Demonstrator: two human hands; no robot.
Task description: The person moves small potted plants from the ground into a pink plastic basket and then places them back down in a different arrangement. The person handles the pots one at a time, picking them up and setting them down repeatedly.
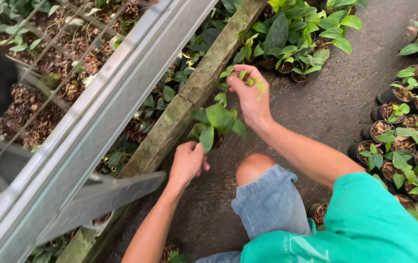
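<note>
While the person crouches on the dark ground, the left hand (188, 163) is curled tight around a small potted plant (217, 122). The pot itself is mostly hidden by the hand and by the big green leaves, so only a dark bit of it shows. This plant sits just beside a mossy wooden beam (194, 92) that runs up and across the ground. The right hand (250, 95) is up above the plant, and its fingertips pinch a few small green leaf bits (257, 84). One bare knee (253, 168) sticks out of blue jean shorts, just below the two hands. More small pots with green plants (404, 141) stand in rows on the right side. Another bunch of leafy pots (301, 44) sits past the hands, near the top. A grey metal frame (116, 97) slants across the left.
</note>
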